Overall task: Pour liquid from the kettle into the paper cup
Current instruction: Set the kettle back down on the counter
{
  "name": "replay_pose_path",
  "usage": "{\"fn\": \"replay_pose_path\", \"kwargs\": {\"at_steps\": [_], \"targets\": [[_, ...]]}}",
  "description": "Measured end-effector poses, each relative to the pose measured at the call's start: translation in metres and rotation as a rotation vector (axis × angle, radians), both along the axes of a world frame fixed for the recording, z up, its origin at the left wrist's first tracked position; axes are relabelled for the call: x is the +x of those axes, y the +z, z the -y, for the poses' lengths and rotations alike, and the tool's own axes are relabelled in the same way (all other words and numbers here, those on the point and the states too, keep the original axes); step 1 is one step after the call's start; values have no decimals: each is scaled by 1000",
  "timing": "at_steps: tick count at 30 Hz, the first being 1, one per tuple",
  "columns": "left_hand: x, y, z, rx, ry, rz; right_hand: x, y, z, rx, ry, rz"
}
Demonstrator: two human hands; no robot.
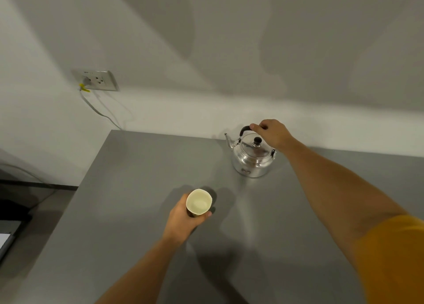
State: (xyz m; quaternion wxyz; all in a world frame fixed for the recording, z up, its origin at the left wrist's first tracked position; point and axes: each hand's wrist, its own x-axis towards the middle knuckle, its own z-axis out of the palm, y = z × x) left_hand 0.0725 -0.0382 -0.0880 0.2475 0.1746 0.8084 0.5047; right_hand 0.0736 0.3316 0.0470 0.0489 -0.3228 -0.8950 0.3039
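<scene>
Left hand (183, 220) grips cup (198, 204); kettle (252, 157) near table (137, 212) edge.

A plain indoor room, likely a pantry or break corner in a home or office. A bare grey counter (137, 212) stands against a white wall (206, 51). A socket (97, 80) on the wall has a cable (96, 110) plugged in. A steel kettle (251, 156) and a paper cup (198, 203) suggest drinks are made here.

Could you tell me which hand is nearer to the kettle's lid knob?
Right. The right hand grips the handle just above the lid knob; the left hand holds the paper cup, well away.
</scene>
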Motion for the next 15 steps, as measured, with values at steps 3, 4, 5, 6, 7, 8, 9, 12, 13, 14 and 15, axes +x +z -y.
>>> {"fn": "replay_pose_path", "kwargs": {"at_steps": [3, 4, 5, 6, 7, 8, 9, 12, 13, 14, 15], "targets": [[0, 0, 0, -1, 0, -1, -2, -2, -4, -5, 14, -19], [0, -1, 0, -2, 0, -4, -3, -2, -5, -8, 16, -25], [0, -1, 0, 0, 1, -4, -4, -2, -7, -10, 18, -30], [0, -1, 0, 0, 1, -5, -5, -2, -8, -9, 21, -32], [1, 0, 0, 4, 3, 0, -6, -2, -9, -8, 25, -32], [1, -1, 0, 4, 1, 3, -7, -2, -10, -6, 25, -28], [1, -1, 0, 5, 2, 9, -7, -2, -10, -6, 26, -26], [1, 0, 0, -4, -2, 8, -8, -1, -11, -5, 22, -11], [1, 1, 0, -2, -1, 11, -9, -1, -11, -4, 23, -6], [1, 3, 0, -4, -5, 11, -8, 1, -10, -5, 22, 2], [1, 4, 0, 1, -4, 14, -8, 0, -11, -7, 23, 6]]}}
